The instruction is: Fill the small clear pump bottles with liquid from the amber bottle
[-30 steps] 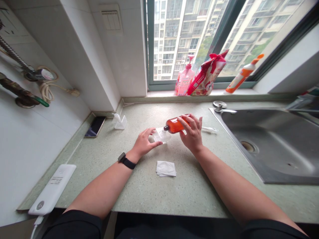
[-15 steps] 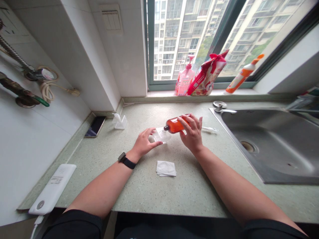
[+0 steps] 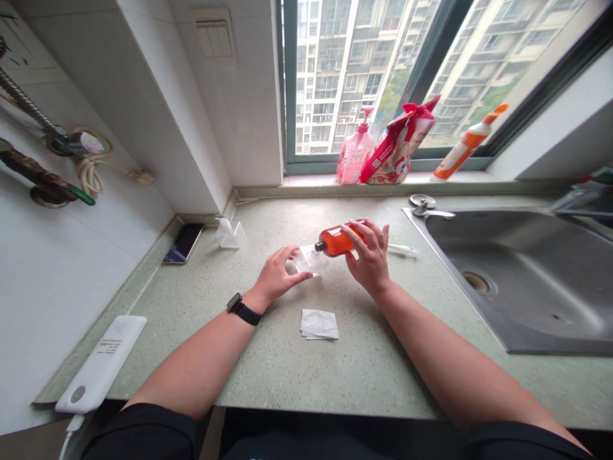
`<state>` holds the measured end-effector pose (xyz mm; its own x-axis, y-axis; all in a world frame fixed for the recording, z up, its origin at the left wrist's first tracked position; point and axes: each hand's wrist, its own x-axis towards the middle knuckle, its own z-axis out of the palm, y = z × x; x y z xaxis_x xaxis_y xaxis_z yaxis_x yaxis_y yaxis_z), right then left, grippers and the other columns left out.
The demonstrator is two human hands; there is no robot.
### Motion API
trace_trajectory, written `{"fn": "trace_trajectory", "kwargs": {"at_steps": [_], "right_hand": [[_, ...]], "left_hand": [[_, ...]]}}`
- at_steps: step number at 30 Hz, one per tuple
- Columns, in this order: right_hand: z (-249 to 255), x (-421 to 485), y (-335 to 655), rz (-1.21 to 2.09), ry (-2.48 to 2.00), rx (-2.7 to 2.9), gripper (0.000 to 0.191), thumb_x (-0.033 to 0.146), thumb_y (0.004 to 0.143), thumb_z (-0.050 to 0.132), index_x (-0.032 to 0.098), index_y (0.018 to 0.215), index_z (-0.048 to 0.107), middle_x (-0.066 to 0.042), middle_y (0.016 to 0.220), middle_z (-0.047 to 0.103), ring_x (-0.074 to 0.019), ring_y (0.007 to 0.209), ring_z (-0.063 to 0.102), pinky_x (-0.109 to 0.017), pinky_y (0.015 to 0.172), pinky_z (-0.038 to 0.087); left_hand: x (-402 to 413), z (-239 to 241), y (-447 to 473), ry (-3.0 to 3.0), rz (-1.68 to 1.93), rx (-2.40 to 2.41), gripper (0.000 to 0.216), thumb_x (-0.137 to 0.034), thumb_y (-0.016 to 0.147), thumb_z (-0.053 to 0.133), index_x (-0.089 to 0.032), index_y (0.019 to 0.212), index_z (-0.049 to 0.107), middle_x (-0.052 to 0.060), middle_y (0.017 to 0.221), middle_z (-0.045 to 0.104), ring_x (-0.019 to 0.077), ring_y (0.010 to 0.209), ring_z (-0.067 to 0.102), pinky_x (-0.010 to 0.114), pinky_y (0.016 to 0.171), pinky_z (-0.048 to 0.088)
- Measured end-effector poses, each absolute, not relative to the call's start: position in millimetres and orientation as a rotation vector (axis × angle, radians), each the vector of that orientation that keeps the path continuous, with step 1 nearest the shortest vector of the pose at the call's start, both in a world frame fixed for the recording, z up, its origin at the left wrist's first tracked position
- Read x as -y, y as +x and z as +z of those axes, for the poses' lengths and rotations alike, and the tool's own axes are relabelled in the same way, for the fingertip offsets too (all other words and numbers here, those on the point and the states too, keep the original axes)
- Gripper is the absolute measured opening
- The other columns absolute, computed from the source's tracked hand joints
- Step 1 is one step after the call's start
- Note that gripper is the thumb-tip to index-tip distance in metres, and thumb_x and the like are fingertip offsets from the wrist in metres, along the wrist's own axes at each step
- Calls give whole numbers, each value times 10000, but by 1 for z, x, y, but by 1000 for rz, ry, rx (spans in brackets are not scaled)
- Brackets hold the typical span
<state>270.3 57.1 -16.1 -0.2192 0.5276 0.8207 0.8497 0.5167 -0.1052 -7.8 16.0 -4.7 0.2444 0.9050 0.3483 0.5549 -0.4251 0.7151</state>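
Observation:
My left hand (image 3: 280,271) is closed round the near-left side of a clear plastic container (image 3: 313,263), thumb in front and fingers behind. In my right hand (image 3: 371,255) is an orange-brown bottle (image 3: 335,241), tipped almost level. Its dark, uncapped neck points left and sits over the clear container's opening. Orange liquid shows through the bottle wall; whether any is flowing out I cannot tell. Folded white tissue (image 3: 319,324) lies on the counter in front of both hands. Just right of my right hand lies a small clear-wrapped item (image 3: 403,249), partly hidden.
At the back left stands a small clear holder (image 3: 232,234) with white tissue, beside a phone (image 3: 184,244). A white power bank (image 3: 101,364) lies at the left edge. The steel sink (image 3: 527,281) is on the right. Pink pump bottle (image 3: 353,153), red bag (image 3: 400,147) and orange-white bottle (image 3: 462,150) line the sill.

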Motion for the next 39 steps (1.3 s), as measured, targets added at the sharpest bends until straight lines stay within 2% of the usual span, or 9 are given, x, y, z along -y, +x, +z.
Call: {"fn": "trace_trajectory", "kwargs": {"at_steps": [26, 39], "right_hand": [[-17, -58, 271, -488, -1144, 1900, 862, 70, 866, 639, 422, 1626, 432, -51, 1523, 617, -354, 1532, 466, -724, 1347, 160], [-16, -56, 272, -452, -1159, 1907, 878, 72, 879, 616, 446, 1647, 414, -51, 1523, 614, -365, 1526, 473, -751, 1330, 182]], "left_hand": [[-18, -8, -8, 2068, 1032, -1332, 727, -622, 832, 886, -249, 1403, 634, 113, 1236, 756, 318, 1109, 744, 525, 1019, 578], [-17, -5, -8, 2065, 1019, -1338, 726, -617, 834, 885, -249, 1407, 635, 108, 1238, 756, 317, 1110, 748, 523, 1013, 591]]}}
